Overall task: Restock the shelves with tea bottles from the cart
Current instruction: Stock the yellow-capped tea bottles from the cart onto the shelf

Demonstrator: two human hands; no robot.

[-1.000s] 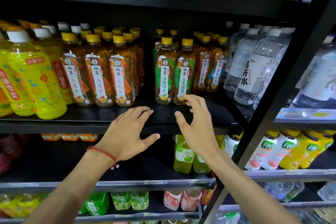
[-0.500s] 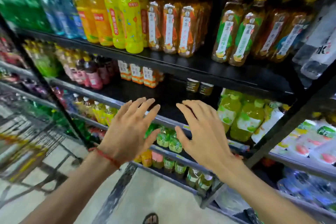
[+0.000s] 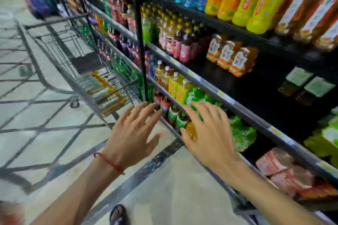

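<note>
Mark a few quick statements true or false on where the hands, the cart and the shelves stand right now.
1. The left hand and the right hand are open and hold nothing. True.
2. The cart stands to the right of the shelves. False: the cart is on the left and the shelves run along the right.
3. The cart's basket is bare. False: bottles lie in it, blurred.
4. A red string circles the left wrist. True.
</note>
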